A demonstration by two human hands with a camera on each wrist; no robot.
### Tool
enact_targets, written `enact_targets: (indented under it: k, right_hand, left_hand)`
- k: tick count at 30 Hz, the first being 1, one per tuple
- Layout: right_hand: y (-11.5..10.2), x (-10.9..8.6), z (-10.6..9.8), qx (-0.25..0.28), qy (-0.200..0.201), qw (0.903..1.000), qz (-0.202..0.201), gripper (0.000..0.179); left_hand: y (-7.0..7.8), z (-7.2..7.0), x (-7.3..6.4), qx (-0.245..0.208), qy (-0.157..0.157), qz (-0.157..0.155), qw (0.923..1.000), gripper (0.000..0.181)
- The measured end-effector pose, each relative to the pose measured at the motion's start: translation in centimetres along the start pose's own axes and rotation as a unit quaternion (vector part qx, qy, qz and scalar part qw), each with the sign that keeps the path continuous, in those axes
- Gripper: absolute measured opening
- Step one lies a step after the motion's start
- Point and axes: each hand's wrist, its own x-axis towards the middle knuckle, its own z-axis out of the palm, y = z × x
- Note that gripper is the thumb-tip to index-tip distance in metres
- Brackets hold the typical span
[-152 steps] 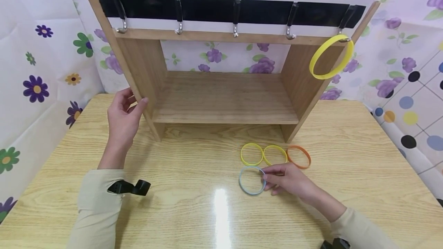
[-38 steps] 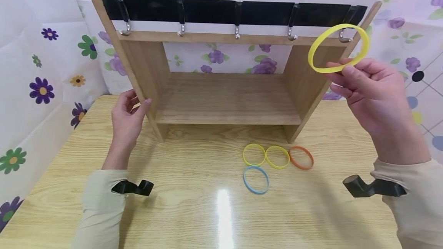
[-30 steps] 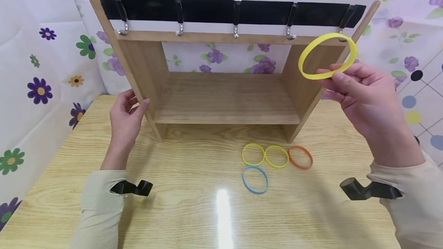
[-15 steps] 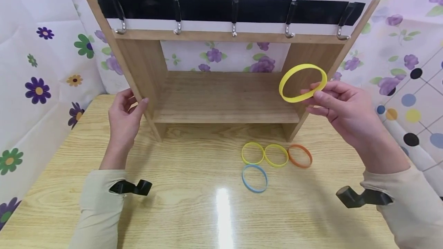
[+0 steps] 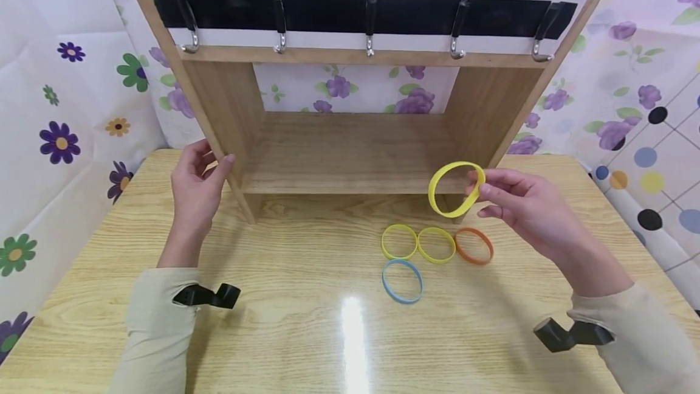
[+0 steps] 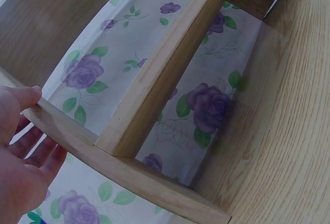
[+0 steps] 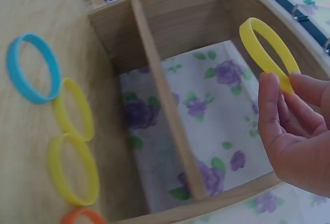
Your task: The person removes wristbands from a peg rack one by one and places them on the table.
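Observation:
A yellow silicone wristband [image 5: 468,202] is pinched between the thumb and fingers of my right hand [image 5: 522,205], above the table by the right foot of a wooden shelf [image 5: 355,154]. The right wrist view shows this wristband [image 7: 250,41] tilted. My left hand [image 5: 197,184] grips the shelf's left side panel, thumb in front and fingers on the outer side. On the table below the shelf lie two yellow wristbands [image 5: 437,262], an orange wristband [image 5: 491,248] and a blue wristband [image 5: 403,301], close together.
Along the top of the shelf runs a white and black rail [image 5: 328,11] with several metal hooks [image 5: 370,47], none bearing a wristband. Flowered sheets [image 5: 82,108] cover the walls behind and beside the wooden table [image 5: 273,321].
The yellow wristband hung on the rightmost hook while my right hand touched the blue one. My right hand then took it off and carried it down and leftward. My left hand stays put.

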Motion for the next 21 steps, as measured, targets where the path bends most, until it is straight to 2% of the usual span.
enact_targets:
  k: [13, 18, 21]
  right_hand:
    - [4.1, -1.8, -1.3, -0.052, -0.004, 0.9960, 0.073, 0.025]
    - [5.8, -2.5, -1.6, -0.086, -0.010, 0.9897, 0.114, 0.023]
    - [6.7, -2.9, -1.8, -0.111, -0.008, 0.9845, 0.136, 0.028]
  left_hand:
    - [0.0, 0.1, 0.0, -0.006, 0.000, 0.000, 1.0000, 0.032]
    - [0.0, 0.1, 0.0, -0.008, 0.003, 0.000, 1.0000, 0.031]
    - [0.0, 0.1, 0.0, -0.007, 0.001, -0.003, 1.0000, 0.032]
